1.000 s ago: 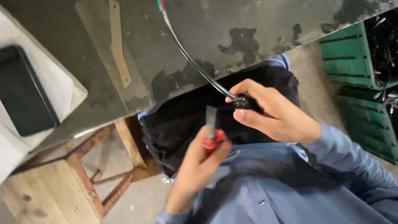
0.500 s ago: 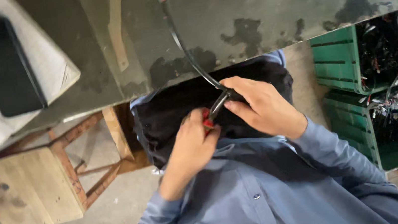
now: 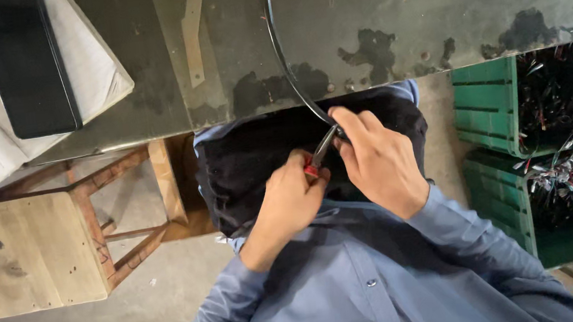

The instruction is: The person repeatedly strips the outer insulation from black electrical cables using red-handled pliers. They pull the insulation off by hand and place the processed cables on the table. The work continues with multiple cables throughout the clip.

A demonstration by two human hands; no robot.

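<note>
Looking straight down at someone's lap here. The left hand (image 3: 290, 198) is curled tight around a small pair of pliers (image 3: 318, 156) with red handles, grip fully closed on them, metal nose pointing up and to the right. The right hand (image 3: 380, 164) sits just beside it, fingers pinched shut on the end of a black cable (image 3: 288, 73), right where the plier tips meet it. Can't quite tell whether the tips are biting the cable or only touching it, the fingers cover that spot.

The cable runs up from the hands in a curve, over the edge of the surface (image 3: 393, 17) and across it to the top of the frame, where some red and green wire shows. The surface is dark, scuffed and stained metal. A thin wooden strip (image 3: 194, 30) lies on it to the left of the cable. Further left there's a white pad (image 3: 96, 68) with a black phone (image 3: 23, 66) lying on it.

Under the surface edge on the left is a wooden stool (image 3: 28, 251). On the right, two green crates (image 3: 487, 107) full of tangled wires. The person wears a blue shirt and has dark cloth across the lap.
</note>
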